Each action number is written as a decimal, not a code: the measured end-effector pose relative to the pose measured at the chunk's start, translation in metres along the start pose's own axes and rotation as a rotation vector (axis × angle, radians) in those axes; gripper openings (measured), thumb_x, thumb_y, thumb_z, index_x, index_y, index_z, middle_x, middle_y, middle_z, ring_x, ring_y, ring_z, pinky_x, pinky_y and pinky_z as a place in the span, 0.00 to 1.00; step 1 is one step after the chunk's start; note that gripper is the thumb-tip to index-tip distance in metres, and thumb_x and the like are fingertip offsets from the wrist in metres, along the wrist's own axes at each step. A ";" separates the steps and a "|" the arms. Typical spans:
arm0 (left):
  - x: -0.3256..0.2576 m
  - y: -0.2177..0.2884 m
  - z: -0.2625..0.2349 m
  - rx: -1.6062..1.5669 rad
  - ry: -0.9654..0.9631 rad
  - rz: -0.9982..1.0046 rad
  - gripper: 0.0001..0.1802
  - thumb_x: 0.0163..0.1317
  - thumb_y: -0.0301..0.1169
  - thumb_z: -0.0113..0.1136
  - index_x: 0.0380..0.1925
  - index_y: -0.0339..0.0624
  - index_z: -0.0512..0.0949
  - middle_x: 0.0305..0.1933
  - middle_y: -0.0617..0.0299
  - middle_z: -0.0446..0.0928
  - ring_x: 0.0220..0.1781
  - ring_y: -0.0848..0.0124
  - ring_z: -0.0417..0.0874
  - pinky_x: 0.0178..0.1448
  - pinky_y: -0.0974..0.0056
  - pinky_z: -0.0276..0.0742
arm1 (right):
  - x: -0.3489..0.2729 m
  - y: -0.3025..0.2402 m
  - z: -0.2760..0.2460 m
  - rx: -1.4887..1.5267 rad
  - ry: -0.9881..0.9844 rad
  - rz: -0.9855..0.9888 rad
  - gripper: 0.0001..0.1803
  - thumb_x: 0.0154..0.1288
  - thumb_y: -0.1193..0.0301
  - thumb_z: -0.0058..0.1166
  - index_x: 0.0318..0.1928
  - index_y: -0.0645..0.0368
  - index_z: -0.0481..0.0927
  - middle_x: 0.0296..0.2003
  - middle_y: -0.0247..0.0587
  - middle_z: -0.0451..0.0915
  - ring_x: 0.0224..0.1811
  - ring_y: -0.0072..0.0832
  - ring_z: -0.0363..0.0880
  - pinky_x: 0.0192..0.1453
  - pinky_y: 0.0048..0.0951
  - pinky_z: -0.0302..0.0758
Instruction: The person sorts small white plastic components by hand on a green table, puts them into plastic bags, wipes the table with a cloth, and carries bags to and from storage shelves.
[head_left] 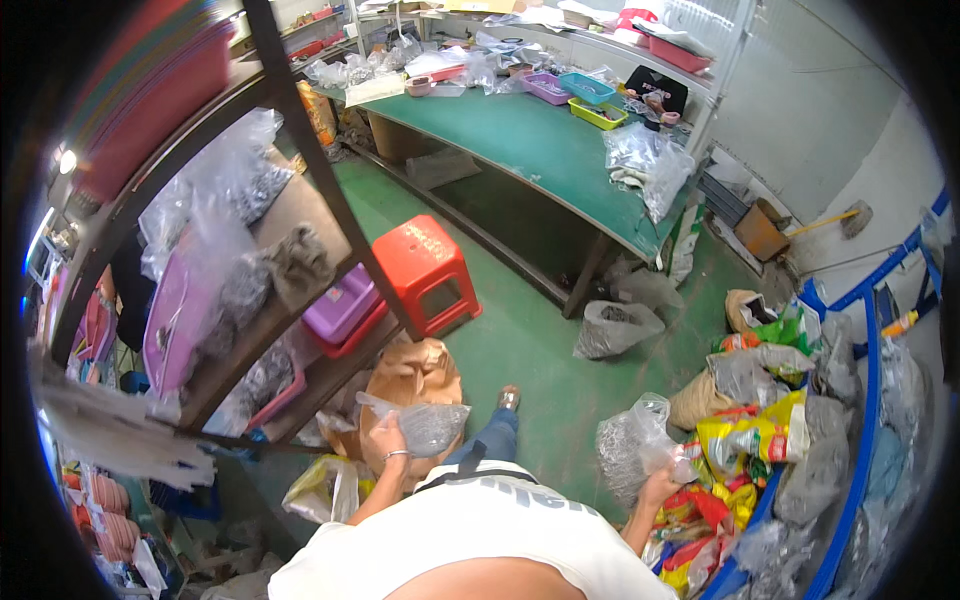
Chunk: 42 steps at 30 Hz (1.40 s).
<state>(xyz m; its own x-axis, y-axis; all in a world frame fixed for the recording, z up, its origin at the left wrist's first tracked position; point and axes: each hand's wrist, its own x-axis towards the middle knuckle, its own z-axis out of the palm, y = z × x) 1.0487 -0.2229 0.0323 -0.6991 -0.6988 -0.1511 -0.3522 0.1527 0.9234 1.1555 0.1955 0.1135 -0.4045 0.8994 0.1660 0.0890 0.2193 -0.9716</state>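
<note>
Left bag (436,428) and right bag (622,458) could split if snagged
The left hand (388,438) is clenched on the left bag, near the brown sack (415,368); the right hand (660,484) grips the right bag's neck by the yellow sack (742,442), a likely snag

Left bag (437,428) and right bag (620,465), both clear plastic, both held.
I see grey contents in each; the left one's filled end points right, the right one's loose plastic bunches rightward.
</note>
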 end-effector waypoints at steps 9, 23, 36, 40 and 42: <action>0.066 0.138 0.204 -0.158 -0.122 0.037 0.11 0.55 0.28 0.52 0.27 0.28 0.78 0.24 0.65 0.76 0.26 0.79 0.72 0.32 0.73 0.68 | 0.179 -0.011 0.214 0.220 0.034 -0.010 0.17 0.61 0.66 0.48 0.41 0.70 0.73 0.37 0.41 0.75 0.34 0.24 0.71 0.40 0.26 0.69; 0.093 0.218 0.342 -0.122 0.341 0.034 0.16 0.54 0.32 0.55 0.13 0.32 0.71 0.10 0.69 0.62 0.15 0.81 0.59 0.18 0.70 0.55 | 0.374 -0.073 0.501 0.151 -0.543 0.049 0.21 0.60 0.63 0.48 0.43 0.72 0.70 0.41 0.47 0.73 0.37 0.32 0.71 0.46 0.30 0.69; 0.045 0.197 0.378 -0.037 0.888 -0.135 0.15 0.52 0.30 0.55 0.13 0.29 0.71 0.08 0.61 0.61 0.13 0.78 0.59 0.19 0.66 0.57 | 0.513 0.039 0.734 0.135 -0.796 -0.457 0.18 0.59 0.73 0.48 0.48 0.71 0.69 0.44 0.53 0.72 0.41 0.33 0.71 0.47 0.31 0.68; 0.040 0.183 0.385 0.097 0.953 -0.167 0.17 0.51 0.31 0.56 0.12 0.29 0.70 0.08 0.53 0.61 0.11 0.74 0.59 0.18 0.64 0.57 | 0.507 0.042 0.734 -0.007 -0.762 -0.554 0.19 0.58 0.73 0.50 0.48 0.70 0.68 0.43 0.52 0.72 0.40 0.33 0.71 0.46 0.31 0.68; 0.045 0.171 0.386 0.082 0.943 -0.201 0.18 0.51 0.32 0.56 0.11 0.30 0.69 0.08 0.50 0.61 0.10 0.71 0.58 0.18 0.62 0.56 | 0.501 0.036 0.730 -0.032 -0.756 -0.601 0.19 0.57 0.73 0.50 0.48 0.70 0.68 0.43 0.52 0.72 0.40 0.33 0.71 0.46 0.30 0.69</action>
<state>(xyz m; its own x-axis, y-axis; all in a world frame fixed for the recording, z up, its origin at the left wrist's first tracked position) 0.7167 0.0419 0.0474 0.1536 -0.9853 0.0743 -0.4777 -0.0082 0.8785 0.2915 0.3783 0.0386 -0.8687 0.1546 0.4706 -0.3041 0.5835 -0.7531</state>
